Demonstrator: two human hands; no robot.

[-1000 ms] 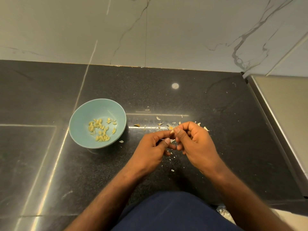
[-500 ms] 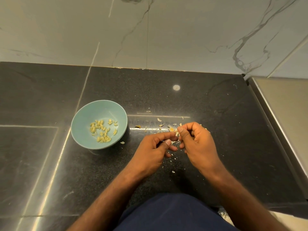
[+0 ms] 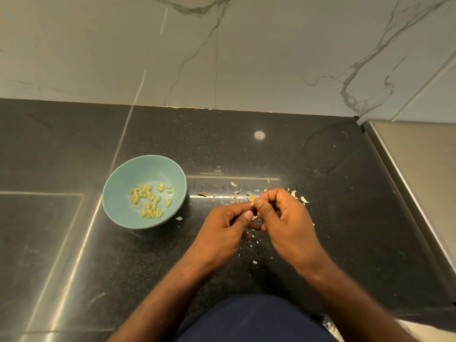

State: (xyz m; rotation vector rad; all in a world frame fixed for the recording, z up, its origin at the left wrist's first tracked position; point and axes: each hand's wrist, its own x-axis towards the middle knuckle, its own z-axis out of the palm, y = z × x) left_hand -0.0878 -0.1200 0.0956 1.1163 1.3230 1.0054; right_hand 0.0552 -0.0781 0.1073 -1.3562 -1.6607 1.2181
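Note:
A light blue bowl [image 3: 116, 193] stands on the black counter [image 3: 246, 149] at the left and holds several pale peeled seeds [image 3: 149, 201]. To its right my left hand [image 3: 222, 235] and my right hand [image 3: 288, 223] meet just above the counter. Thumbs and forefingers of both hands pinch one small pale seed [image 3: 252, 199] between them, most of it hidden by the fingertips. Bits of broken shell [image 3: 235, 187] lie scattered on the counter around and beyond the hands.
A marble-patterned wall [image 3: 222, 50] rises behind the counter. A steel surface [image 3: 424, 169] with a raised edge borders the counter on the right. More shell flakes [image 3: 255, 261] lie near my wrists. My dark blue clothing [image 3: 246, 319] fills the bottom edge.
The hands stay together at the same spot; the fingertips have shifted slightly on the seed. The bowl has not moved.

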